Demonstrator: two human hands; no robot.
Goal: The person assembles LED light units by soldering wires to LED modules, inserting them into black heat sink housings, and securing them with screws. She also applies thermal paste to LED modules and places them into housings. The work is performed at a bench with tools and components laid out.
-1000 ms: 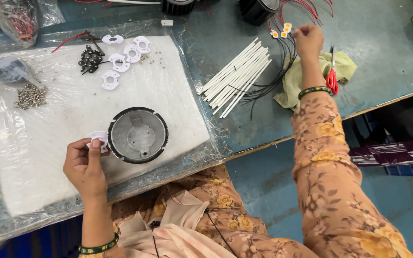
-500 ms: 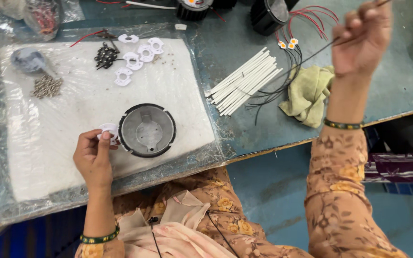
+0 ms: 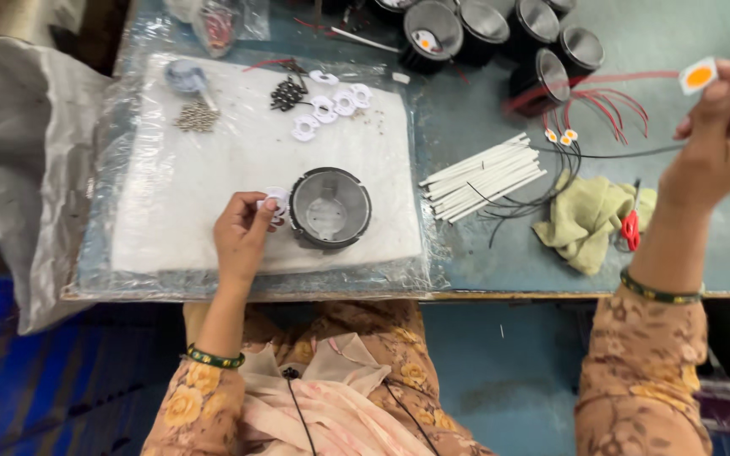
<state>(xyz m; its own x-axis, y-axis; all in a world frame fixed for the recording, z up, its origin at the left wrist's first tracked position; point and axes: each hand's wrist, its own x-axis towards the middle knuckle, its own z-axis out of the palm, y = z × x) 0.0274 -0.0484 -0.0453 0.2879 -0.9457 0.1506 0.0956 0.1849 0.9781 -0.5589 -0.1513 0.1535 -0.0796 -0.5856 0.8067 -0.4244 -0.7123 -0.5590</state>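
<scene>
Left hand [image 3: 242, 236] pinching white ring [image 3: 276, 201] beside round housing [image 3: 329, 208] — right hand [image 3: 720, 135] gripping orange-centred chip [image 3: 698, 76] by its edge — best lowered level, wires clear.

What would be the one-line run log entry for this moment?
left hand: holds white ring beside round housing | right hand: lifts wired chip

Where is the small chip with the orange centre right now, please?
In the head view, the chip is at the upper right, pinched in the right hand raised above the table, right of the black cups.
</scene>
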